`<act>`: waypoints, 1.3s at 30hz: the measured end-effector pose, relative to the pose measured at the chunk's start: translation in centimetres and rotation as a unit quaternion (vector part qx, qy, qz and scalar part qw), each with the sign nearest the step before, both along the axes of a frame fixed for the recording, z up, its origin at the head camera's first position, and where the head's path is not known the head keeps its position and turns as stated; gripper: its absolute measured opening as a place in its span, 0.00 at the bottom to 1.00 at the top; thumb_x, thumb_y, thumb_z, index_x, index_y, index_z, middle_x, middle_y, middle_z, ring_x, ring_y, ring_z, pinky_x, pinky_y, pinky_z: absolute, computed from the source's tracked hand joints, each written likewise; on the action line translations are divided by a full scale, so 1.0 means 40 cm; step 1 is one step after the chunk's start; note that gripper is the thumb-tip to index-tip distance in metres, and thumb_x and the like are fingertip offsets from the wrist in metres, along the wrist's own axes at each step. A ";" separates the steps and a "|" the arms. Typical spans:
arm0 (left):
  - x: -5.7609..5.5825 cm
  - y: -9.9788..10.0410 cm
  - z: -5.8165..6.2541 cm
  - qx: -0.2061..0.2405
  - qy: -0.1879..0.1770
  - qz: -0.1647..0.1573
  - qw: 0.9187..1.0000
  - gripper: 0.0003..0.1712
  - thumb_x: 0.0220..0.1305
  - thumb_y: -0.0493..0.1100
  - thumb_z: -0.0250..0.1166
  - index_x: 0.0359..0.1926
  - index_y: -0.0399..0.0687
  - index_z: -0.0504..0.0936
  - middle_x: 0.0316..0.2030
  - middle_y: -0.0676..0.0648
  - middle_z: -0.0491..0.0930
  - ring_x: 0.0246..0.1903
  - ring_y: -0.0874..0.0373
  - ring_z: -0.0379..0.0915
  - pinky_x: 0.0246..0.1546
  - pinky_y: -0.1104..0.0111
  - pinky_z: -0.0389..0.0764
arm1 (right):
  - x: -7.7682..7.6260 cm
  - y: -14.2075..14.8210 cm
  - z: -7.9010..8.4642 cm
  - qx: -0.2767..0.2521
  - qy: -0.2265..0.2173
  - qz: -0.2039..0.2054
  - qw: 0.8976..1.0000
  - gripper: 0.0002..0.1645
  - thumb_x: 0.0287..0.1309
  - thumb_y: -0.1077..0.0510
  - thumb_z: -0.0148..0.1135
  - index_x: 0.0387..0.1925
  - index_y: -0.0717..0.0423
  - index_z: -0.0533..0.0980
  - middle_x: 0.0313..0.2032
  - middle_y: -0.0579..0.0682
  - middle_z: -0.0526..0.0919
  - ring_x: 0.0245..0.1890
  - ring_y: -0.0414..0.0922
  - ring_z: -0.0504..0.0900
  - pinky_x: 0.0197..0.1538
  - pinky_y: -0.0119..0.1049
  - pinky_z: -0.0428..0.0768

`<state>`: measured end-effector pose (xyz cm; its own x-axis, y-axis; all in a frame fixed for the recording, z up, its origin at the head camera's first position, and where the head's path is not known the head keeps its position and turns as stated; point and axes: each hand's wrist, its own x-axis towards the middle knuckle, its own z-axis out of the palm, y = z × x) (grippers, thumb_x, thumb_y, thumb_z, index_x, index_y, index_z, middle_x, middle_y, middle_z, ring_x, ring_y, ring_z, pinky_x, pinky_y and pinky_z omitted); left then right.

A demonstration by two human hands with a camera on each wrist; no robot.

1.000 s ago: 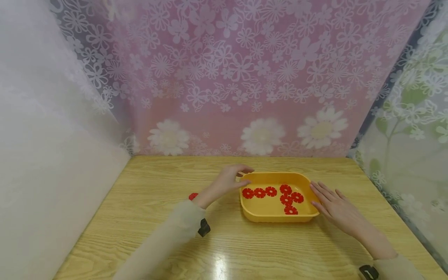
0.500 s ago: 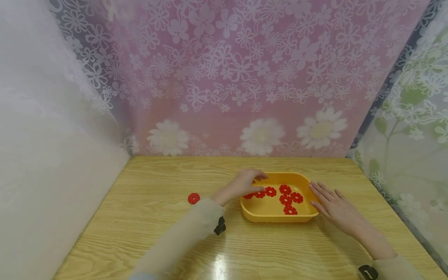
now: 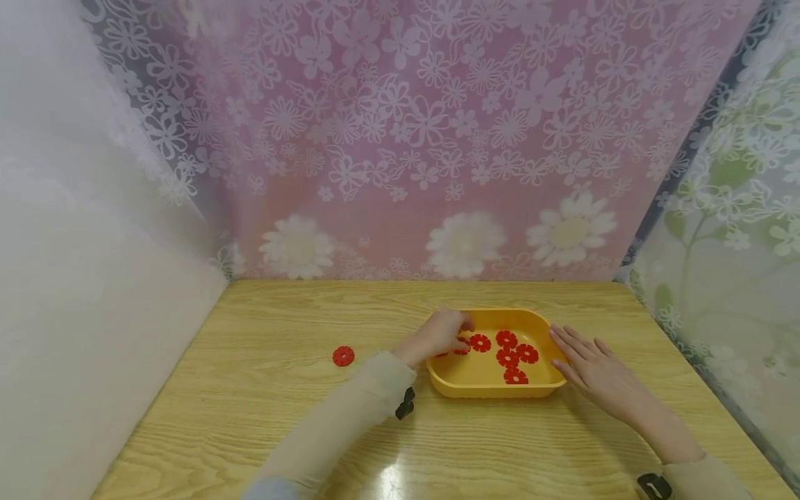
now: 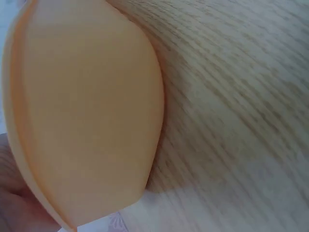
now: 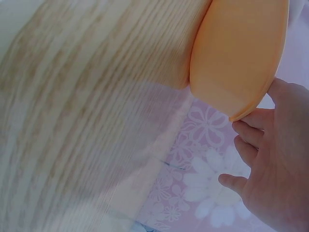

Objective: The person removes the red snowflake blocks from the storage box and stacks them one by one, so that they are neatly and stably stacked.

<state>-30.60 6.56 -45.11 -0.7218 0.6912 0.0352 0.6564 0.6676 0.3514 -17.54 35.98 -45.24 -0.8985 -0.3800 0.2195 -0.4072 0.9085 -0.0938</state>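
A yellow plastic tray (image 3: 494, 391) holds several red notched plastic discs, like snowflake building pieces; one disc (image 3: 480, 343) lies just right of my left hand (image 3: 439, 333). That hand reaches over the tray's left rim, fingers bent and thumb apart from them, close above the discs at that end. It partly hides the discs beneath it. On the opposite side my right hand (image 3: 600, 375) rests against the tray's right rim with its fingers straight. The right wrist view shows those fingertips touching the rim; the left wrist view shows mostly the tray's outer wall (image 4: 91, 106).
A single red disc (image 3: 343, 356) lies on the wooden table (image 3: 262, 403), left of the tray. Behind the table hangs a pink flowered cloth (image 3: 387, 173). White and flowered cloths stand along both sides.
My left hand has moved right and down into the tray, over the discs at its left end. The loose disc on the table has come into full view. My right hand stays at the rim.
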 end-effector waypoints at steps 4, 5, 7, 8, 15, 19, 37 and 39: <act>0.002 0.000 -0.011 -0.021 0.004 0.007 1.000 0.21 0.59 0.44 0.77 0.53 0.45 0.85 0.48 0.50 0.86 0.46 0.59 0.81 0.50 0.73 0.80 | -0.001 -0.002 -0.001 -0.001 0.004 0.001 1.000 0.38 0.73 0.48 0.57 0.76 0.61 0.61 0.74 0.59 0.63 0.74 0.59 0.61 0.73 0.65 0.55; 0.003 0.000 -0.012 -0.024 0.004 0.010 1.000 0.22 0.58 0.44 0.77 0.53 0.45 0.85 0.49 0.50 0.86 0.46 0.59 0.81 0.50 0.73 0.80 | -0.001 -0.002 -0.001 -0.001 0.004 0.000 1.000 0.38 0.73 0.48 0.57 0.76 0.61 0.61 0.74 0.59 0.63 0.74 0.59 0.61 0.73 0.65 0.55; 0.004 0.002 -0.014 -0.032 0.007 0.014 0.999 0.22 0.58 0.44 0.77 0.53 0.45 0.85 0.48 0.51 0.86 0.46 0.59 0.81 0.50 0.72 0.80 | -0.001 -0.002 0.000 -0.001 0.005 0.000 1.000 0.38 0.73 0.48 0.57 0.76 0.61 0.61 0.74 0.59 0.63 0.74 0.59 0.61 0.73 0.65 0.55; 0.004 0.003 -0.016 -0.035 0.005 0.018 0.999 0.22 0.57 0.44 0.78 0.53 0.45 0.85 0.47 0.51 0.86 0.45 0.59 0.80 0.50 0.72 0.80 | 0.000 -0.003 0.000 -0.002 0.004 0.000 1.000 0.38 0.73 0.48 0.57 0.76 0.61 0.61 0.74 0.59 0.63 0.74 0.59 0.61 0.73 0.65 0.55; 0.009 0.008 -0.013 -0.052 0.001 0.029 0.998 0.20 0.56 0.45 0.79 0.48 0.45 0.86 0.40 0.51 0.85 0.36 0.61 0.76 0.43 0.72 0.80 | -0.001 -0.002 -0.001 -0.005 -0.003 -0.002 1.000 0.38 0.74 0.48 0.56 0.76 0.60 0.60 0.75 0.59 0.62 0.75 0.58 0.60 0.75 0.64 0.52; 0.012 0.007 -0.010 -0.055 0.001 0.022 0.998 0.18 0.56 0.46 0.79 0.45 0.45 0.86 0.36 0.52 0.84 0.33 0.61 0.73 0.39 0.73 0.77 | 0.000 -0.002 -0.004 -0.006 -0.002 -0.001 1.000 0.38 0.74 0.49 0.57 0.76 0.60 0.60 0.75 0.59 0.62 0.75 0.57 0.59 0.76 0.62 0.50; 0.013 0.009 -0.011 -0.009 0.019 -0.032 0.999 0.25 0.57 0.51 0.77 0.54 0.50 0.85 0.45 0.53 0.82 0.42 0.63 0.73 0.46 0.75 0.76 | -0.003 -0.001 -0.014 -0.007 0.001 0.000 1.000 0.38 0.74 0.49 0.56 0.77 0.60 0.59 0.75 0.59 0.61 0.76 0.57 0.58 0.77 0.61 0.48; 0.016 0.009 -0.007 0.003 0.020 -0.034 0.999 0.24 0.57 0.51 0.77 0.54 0.50 0.85 0.45 0.54 0.82 0.42 0.64 0.73 0.44 0.76 0.76 | -0.003 0.000 -0.014 -0.006 0.002 0.000 1.000 0.38 0.74 0.49 0.56 0.77 0.60 0.59 0.75 0.59 0.61 0.76 0.57 0.58 0.76 0.62 0.49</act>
<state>-29.96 6.92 -45.37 -0.6713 0.7381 0.0677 0.7135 0.6189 0.3284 -17.67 35.97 -45.81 -0.8978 -0.3768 0.2280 -0.4071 0.9075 -0.1031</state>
